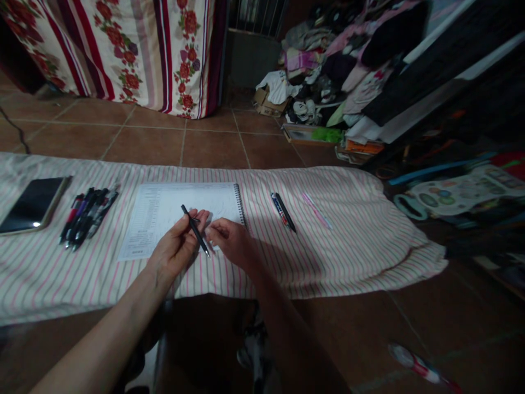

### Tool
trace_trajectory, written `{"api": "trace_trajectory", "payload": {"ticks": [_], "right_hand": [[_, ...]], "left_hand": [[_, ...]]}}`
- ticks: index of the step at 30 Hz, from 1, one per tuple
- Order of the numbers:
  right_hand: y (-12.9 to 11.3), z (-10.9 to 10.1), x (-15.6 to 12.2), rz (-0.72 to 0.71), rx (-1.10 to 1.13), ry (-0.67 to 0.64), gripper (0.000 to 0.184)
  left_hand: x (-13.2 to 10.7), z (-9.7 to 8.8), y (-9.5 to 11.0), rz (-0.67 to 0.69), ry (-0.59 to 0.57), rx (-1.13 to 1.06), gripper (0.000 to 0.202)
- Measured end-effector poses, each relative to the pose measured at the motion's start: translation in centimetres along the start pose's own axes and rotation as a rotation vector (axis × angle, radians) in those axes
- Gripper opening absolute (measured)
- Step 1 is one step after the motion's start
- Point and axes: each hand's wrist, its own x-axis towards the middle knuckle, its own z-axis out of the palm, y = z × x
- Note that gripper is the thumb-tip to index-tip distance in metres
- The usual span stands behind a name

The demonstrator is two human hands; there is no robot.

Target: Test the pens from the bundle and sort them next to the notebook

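My left hand [177, 247] is closed around a black pen [196, 231], gripping it near the upper end, tip pointing down toward me. My right hand [228, 241] sits just right of the pen with fingers curled, fingertips close to the pen's lower part; whether they touch it is unclear. Both hands hover over the near edge of a spiral notebook [172, 216] with a printed sheet, lying on a pink-striped cloth [336, 246].
A bundle of several pens [88, 216] and a dark phone [33, 205] lie at left. Two pens [283, 210] and a pink pen [315, 210] lie to the right. Piled clothes [336, 65], a floral sheet [123, 49], and another pen [422, 369] on the tile floor.
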Motion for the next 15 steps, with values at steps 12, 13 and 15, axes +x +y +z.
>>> {"api": "trace_trajectory", "payload": {"ticks": [12, 13, 15], "right_hand": [[0.76, 0.78, 0.2, 0.054, 0.301, -0.084, 0.01], [0.74, 0.78, 0.21, 0.058, 0.311, -0.087, 0.01], [0.68, 0.78, 0.22, 0.062, 0.319, -0.089, 0.009]], "left_hand": [[0.28, 0.09, -0.33, 0.011, -0.046, 0.072, 0.024], [0.22, 0.16, -0.35, 0.017, -0.044, 0.081, 0.024], [0.06, 0.34, -0.37, 0.034, -0.028, 0.095, 0.024]]}}
